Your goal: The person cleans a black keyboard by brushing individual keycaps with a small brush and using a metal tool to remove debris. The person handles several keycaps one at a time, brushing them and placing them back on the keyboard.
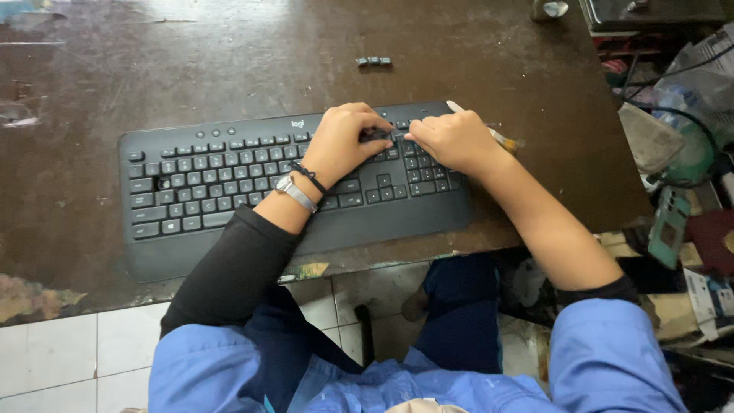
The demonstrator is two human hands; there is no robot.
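Note:
A black full-size keyboard (pixel 229 191) with a wrist rest lies on a worn dark brown table (pixel 229 61). My left hand (pixel 344 141), with a watch and a black band at the wrist, presses its fingertips on the keys near the keyboard's top right. My right hand (pixel 455 141) rests against the same spot and grips a slim tool (pixel 501 138) with a white end and a yellowish tip that sticks out on both sides of the fist. One key is off at the keyboard's left part (pixel 163 183). Three loose dark keycaps (pixel 373 61) lie in a row beyond the keyboard.
The table's right edge borders a cluttered heap of bags, cables and a green circuit board (pixel 669 226). A small metal object (pixel 549 9) sits at the far edge. White floor tiles (pixel 69 359) show below the table's near edge, next to my knees.

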